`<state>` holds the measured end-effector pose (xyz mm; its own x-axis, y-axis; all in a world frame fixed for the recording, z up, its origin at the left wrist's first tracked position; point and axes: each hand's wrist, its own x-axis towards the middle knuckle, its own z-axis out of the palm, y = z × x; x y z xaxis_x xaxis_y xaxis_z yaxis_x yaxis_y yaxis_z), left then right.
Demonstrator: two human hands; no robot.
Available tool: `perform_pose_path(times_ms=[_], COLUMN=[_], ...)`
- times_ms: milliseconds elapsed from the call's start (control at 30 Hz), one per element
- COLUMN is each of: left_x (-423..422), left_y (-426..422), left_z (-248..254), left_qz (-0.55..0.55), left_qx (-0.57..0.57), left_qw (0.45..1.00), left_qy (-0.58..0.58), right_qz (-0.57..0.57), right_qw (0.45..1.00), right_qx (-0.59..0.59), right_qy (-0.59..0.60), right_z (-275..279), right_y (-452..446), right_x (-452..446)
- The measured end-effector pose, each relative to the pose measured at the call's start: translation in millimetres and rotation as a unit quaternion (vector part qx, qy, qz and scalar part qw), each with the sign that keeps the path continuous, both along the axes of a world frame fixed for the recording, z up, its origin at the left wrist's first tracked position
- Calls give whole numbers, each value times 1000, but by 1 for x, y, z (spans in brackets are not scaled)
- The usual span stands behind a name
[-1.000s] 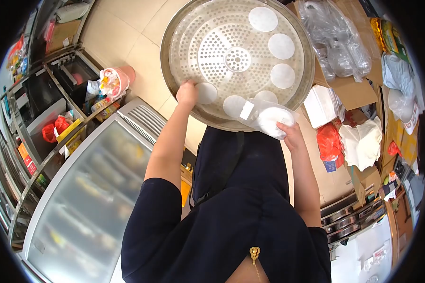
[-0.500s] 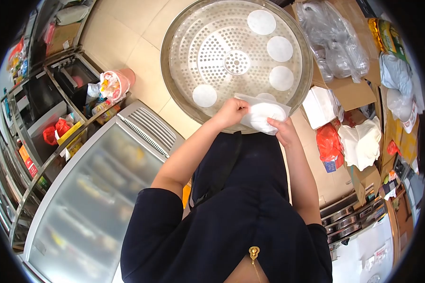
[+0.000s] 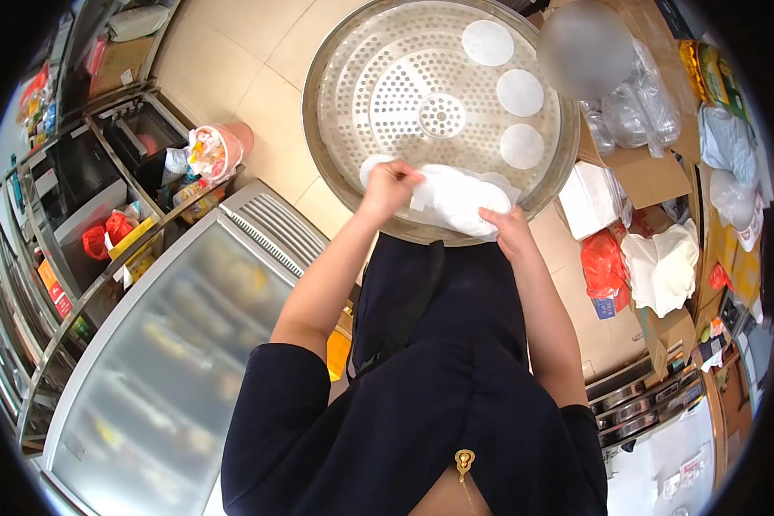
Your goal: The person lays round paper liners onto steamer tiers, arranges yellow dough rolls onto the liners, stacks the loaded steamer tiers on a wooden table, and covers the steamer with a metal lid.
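A round metal steamer tray with many small holes lies in front of me, several white paper discs spaced along its right side. My right hand grips a clear plastic bag holding a stack of white discs over the tray's near edge. Pinched in my left hand is the edge of a white disc that overlaps the bag's left side. Beneath that hand, another disc lies partly hidden on the tray.
Left of me stand a glass-topped freezer, a pink bin and metal shelving. To the right are a cardboard box with plastic bags, a red bag and a white cloth.
My left hand first left the disc on the tray for the bag; since then it has moved left, drawing a white disc out. The bag has shifted slightly left.
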<state>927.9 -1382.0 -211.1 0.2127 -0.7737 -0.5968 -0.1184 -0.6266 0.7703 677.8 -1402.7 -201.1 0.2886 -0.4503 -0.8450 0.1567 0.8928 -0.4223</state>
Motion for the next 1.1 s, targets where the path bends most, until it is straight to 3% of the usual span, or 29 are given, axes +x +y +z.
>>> perform_pose_path(times_ms=[33, 100, 200, 433, 533, 633, 700, 800, 900, 1000, 1100], left_x=[15, 47, 83, 86, 85, 66, 39, 4, -15, -22, -24], left_y=[0, -1, -7, -17, -15, -9, 3, 5, 1, -8, -25], left_z=[-9, -26, -45, -84, -88, -92, -64, -8, 20, 31, 60], left_qz=[31, 137, 320, 503, 511, 461, 300, 156, -34, -61, -65], left_qx=[-15, 58, 131, 177, 193, 147, 4, -59, -3, -192, -140], left_qw=[999, 986, 937, 846, 837, 859, 912, 986, 999, 968, 972], left_qy=[-8, -80, -45, -24, -41, -166, -280, -11, 32, -153, -176], right_qz=[7, 14, 12, 0, -10, -28, -41, -52, -47, -45, -46], right_qw=[1000, 1000, 1000, 1000, 1000, 999, 998, 997, 997, 998, 998], right_qx=[0, 0, -2, 1, 4, 2, 4, 11, 15, 8, 3], right_qy=[6, 14, 12, 10, -5, -24, -37, -49, -52, -51, -52], right_z=[-3, -7, -13, -15, -12, -8, -8, -9, -5, 0, 1], right_y=[-1, -1, -1, 7, 6, 4, 2, -1, -5, -9, -9], right_x=[1, -1, -4, -10, -8, -1, 4, 8, 12, 15, 13])
